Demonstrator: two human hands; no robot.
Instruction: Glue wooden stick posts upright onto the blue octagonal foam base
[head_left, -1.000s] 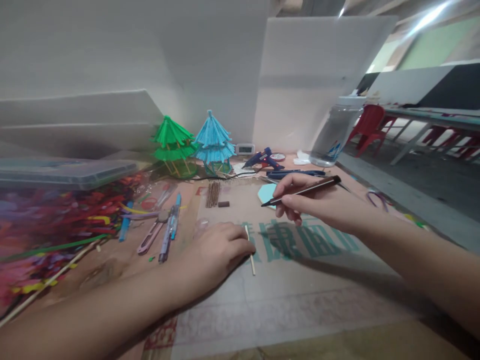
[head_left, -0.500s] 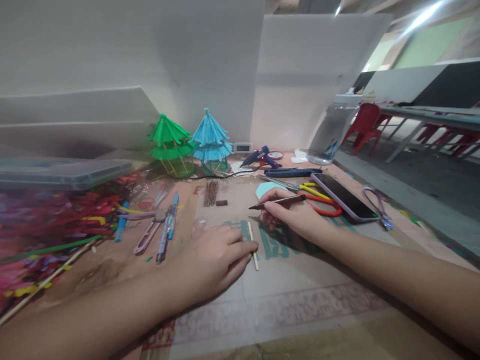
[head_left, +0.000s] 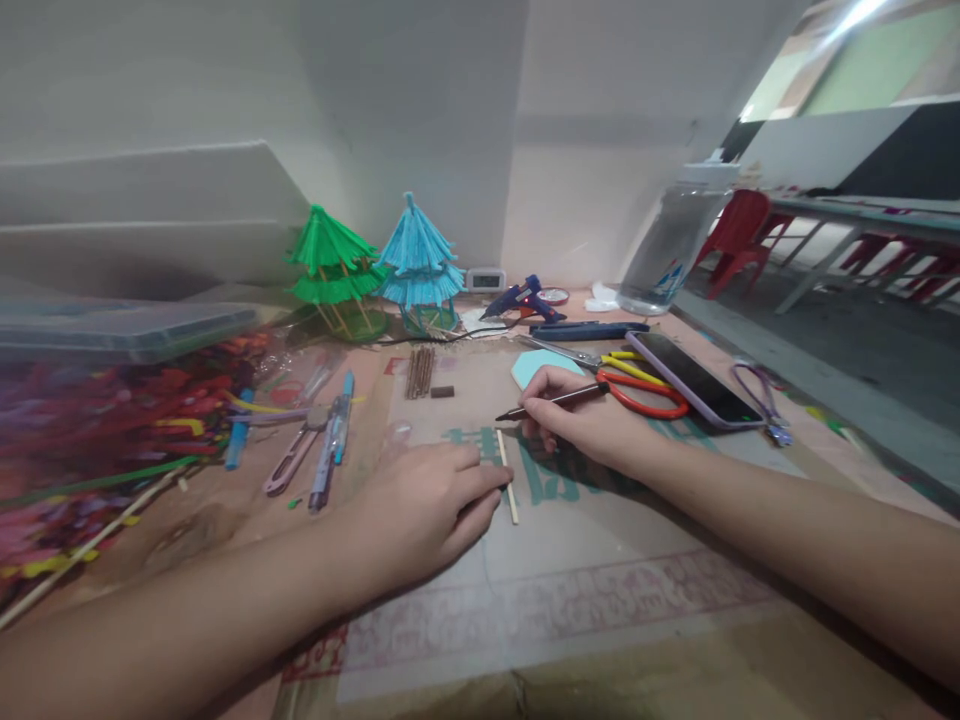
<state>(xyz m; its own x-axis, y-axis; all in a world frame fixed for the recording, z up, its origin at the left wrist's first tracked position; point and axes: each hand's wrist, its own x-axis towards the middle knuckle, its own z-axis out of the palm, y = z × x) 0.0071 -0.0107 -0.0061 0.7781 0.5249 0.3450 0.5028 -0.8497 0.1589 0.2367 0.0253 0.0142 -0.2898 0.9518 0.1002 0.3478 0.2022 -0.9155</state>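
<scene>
My left hand (head_left: 439, 500) rests palm down, its fingertips pressing a short pale wooden stick (head_left: 514, 508) against the covered work surface. In my right hand (head_left: 570, 420) is a brown marker pen (head_left: 589, 393), uncapped and gripped like a pencil. The marker's tip points left, just above the stick's far end; whether they touch I cannot tell. A small brown cap (head_left: 442, 392) lies beyond my left hand, beside a row of several brown sticks (head_left: 420, 372). A light-blue hexagon (head_left: 541, 364) lies behind my right hand.
Scissors (head_left: 645, 395), a phone (head_left: 694, 380) and a water bottle (head_left: 667, 250) are on the right. Green (head_left: 330, 260) and blue (head_left: 418, 255) paper-roofed models and a glue gun (head_left: 525, 298) stand behind. Pens (head_left: 330, 450), a cutter (head_left: 295, 460) and colourful scraps (head_left: 112, 420) lie left.
The camera view has tilted slightly, so the scene sits a little higher. Both hands keep their holds, with the marker tip near the stick's far end.
</scene>
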